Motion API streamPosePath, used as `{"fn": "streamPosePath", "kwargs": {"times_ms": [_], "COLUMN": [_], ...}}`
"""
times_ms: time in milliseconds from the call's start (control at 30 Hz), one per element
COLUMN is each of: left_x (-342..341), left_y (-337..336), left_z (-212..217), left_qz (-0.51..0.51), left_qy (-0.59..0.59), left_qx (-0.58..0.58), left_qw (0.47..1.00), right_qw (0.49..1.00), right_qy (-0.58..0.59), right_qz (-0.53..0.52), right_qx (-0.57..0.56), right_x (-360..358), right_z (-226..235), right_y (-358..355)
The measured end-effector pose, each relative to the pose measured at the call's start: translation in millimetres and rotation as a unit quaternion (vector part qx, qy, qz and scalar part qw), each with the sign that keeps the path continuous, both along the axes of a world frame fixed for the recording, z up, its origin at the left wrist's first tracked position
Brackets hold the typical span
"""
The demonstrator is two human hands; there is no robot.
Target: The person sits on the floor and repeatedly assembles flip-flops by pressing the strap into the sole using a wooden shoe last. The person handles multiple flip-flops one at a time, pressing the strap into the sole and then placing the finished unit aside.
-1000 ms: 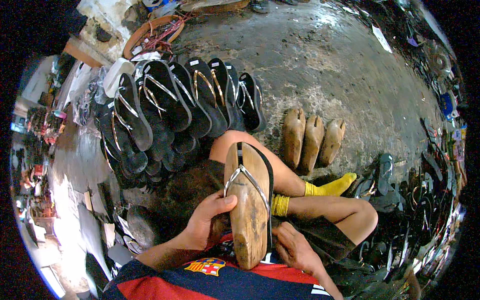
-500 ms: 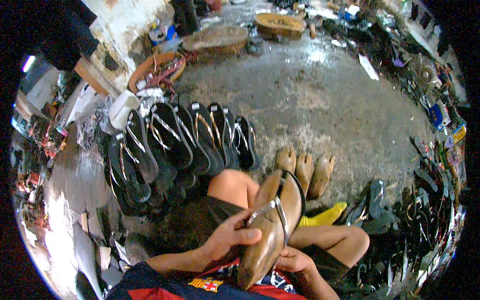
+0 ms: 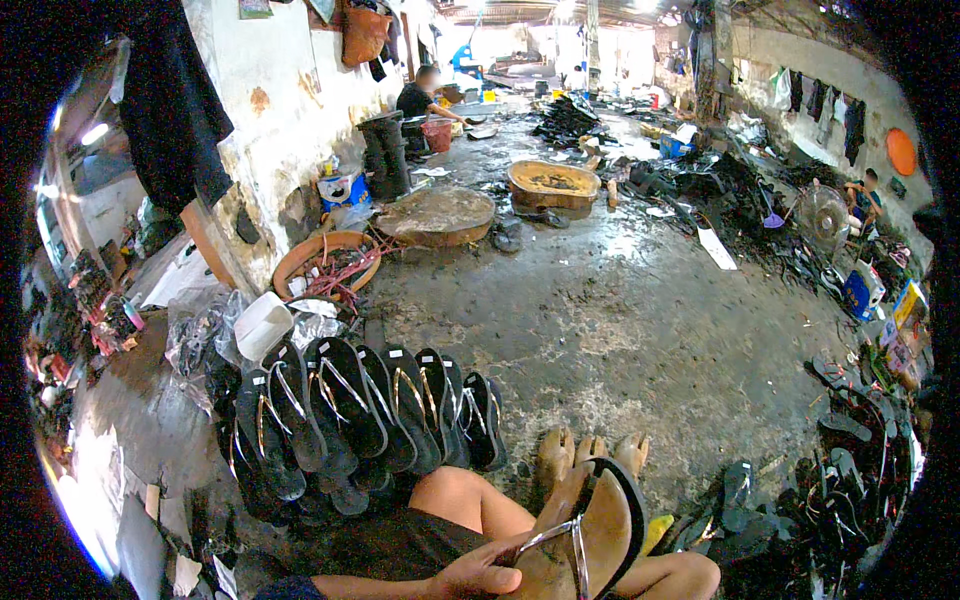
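At the bottom edge my left hand [image 3: 480, 577] is closed round the side of a brown wooden shoe last [image 3: 603, 525]. A black flip-flop sole [image 3: 636, 505] is fitted against the last, its dark rim curving round the toe end. Its shiny silver thong strap [image 3: 578, 545] lies over the last's face, close to my fingers. The last's lower end is cut off by the frame. My right hand is out of sight below. Just beyond stand three more wooden lasts [image 3: 556, 460], toe ends up, partly hidden by the held one.
Rows of black flip-flops [image 3: 340, 400] with shiny straps stand at left. Dark soles [image 3: 738, 485] lie at right. Farther off are a basin of reddish straps [image 3: 290, 262], round wooden blocks [image 3: 440, 215] and a fan [image 3: 822, 217]. People sit far left [image 3: 415, 98] and far right [image 3: 866, 200].
The view has tilted up, so the far room shows and my hands sit lower. The right hand, earlier at the last's lower side, has left the frame. The left hand still grips the last.
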State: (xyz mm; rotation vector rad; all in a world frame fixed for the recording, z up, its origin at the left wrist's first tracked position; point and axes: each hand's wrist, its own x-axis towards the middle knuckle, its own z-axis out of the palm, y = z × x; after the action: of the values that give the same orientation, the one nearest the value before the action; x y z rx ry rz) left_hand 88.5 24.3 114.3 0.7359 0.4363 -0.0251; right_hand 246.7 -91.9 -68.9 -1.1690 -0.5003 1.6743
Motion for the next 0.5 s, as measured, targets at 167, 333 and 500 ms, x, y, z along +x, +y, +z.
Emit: {"fn": "streamPosePath", "kwargs": {"times_ms": [167, 333, 500], "left_x": [12.8, 22.4, 20.3], "left_y": [2.2, 27.8, 20.8], "left_z": [-18.9, -36.3, -42.6], "left_qz": [0.019, 0.069, -0.034], "left_qy": [-0.111, 0.067, 0.021], "left_qx": [-0.059, 0.044, 0.050], "left_qw": [0.992, 0.994, 0.998], "right_qw": [0.999, 0.981, 0.981], "right_qy": [-0.007, 0.041, 0.005], "right_qz": [-0.048, -0.184, -0.177], "right_qx": [-0.010, 0.049, 0.074], "right_x": [-4.1, 18.6, 62.5], "right_z": [4.5, 60.4, 114.6], "right_y": [2.3, 6.8, 18.1]}}
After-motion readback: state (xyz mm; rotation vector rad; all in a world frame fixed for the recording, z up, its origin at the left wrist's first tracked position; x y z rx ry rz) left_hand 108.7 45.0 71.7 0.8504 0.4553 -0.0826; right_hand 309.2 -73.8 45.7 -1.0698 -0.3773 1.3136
